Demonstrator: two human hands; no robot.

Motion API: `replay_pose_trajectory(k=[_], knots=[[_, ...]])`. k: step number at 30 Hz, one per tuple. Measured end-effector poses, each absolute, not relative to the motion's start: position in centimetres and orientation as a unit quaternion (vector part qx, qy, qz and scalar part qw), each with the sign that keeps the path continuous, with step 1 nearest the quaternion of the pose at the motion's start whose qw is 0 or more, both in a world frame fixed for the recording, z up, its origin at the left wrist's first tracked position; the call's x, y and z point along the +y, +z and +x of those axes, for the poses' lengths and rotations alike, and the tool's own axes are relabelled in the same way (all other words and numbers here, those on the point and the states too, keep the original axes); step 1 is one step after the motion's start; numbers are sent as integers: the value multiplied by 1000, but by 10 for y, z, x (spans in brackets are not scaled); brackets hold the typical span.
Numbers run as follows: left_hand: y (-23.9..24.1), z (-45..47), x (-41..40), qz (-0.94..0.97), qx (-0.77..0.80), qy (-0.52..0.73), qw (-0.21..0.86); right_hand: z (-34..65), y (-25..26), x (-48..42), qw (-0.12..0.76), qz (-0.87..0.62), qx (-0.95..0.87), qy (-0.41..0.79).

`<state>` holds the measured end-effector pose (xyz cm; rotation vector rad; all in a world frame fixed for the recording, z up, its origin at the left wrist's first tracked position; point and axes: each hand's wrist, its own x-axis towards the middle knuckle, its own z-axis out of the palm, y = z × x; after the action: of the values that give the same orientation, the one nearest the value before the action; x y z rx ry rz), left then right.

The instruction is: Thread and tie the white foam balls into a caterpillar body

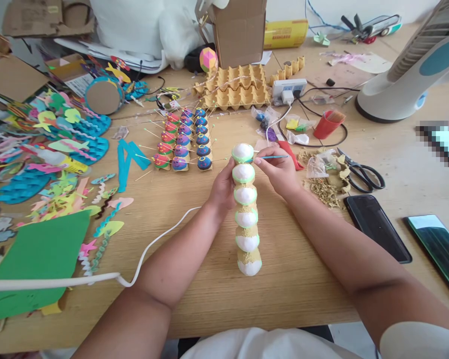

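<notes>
A strip of egg-carton cups (247,243) runs lengthwise in front of me, each cup capped with a white dome, and light green trim edges the caps. My left hand (223,188) grips the strip's far end from the left side. On the other side my right hand (279,172) pinches a thin blue stick-like tool (275,157), its near end against the farthest cup's green edge. Its tip is too small to make out. Left of my hands stand three rows of painted cups, red (168,136), purple (182,139) and blue (203,138), with pins sticking out.
Yellow egg cartons (239,92) and a power strip (290,87) lie behind. At right are a red cup (328,124), scissors (361,172), phones (377,227) and a fan (392,89). Paper cutouts and a green sheet (41,249) cover the left; a white cable (149,254) crosses there.
</notes>
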<state>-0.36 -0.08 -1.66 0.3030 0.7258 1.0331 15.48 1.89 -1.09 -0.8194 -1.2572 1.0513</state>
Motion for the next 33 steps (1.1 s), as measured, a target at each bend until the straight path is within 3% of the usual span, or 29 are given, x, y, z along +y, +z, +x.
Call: replay_pose_trajectory(k=[8,17,28,33], knots=[[-21,-6,2,135,333,488,795,156,-13,18,617,-390,-622,283],[-16,-7,1,139,352,496,781,155,-16,20,603,-347,-642,321],[-20,-12,5,129,326,512,784,163,-23,8,552,-353,-755,34],[-13,-12,0,140,350,506,776,160,-24,7,581,-355,-729,69]])
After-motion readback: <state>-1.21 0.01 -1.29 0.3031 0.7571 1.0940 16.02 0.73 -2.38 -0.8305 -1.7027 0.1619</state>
